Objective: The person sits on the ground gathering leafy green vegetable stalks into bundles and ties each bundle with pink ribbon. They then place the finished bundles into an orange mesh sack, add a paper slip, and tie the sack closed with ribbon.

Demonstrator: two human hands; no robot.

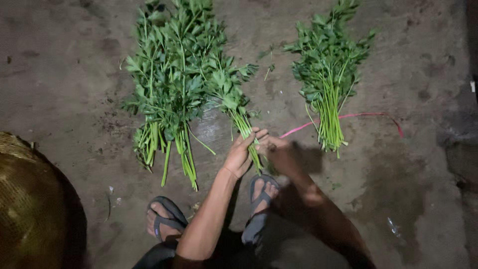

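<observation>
A small bundle of leafy greens [234, 107] lay on the floor [74, 74], its stems clamped in the left hand [240, 153] and pinched by the right hand [279, 152]. A larger pile of greens [169, 79] lay just left, another bunch [328, 69] with pink string [348, 117] right; a woven basket [30, 199] sat far left.

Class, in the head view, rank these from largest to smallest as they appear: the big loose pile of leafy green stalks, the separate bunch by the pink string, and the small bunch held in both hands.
1. Big loose pile
2. Bunch by the pink string
3. Small held bunch
</observation>
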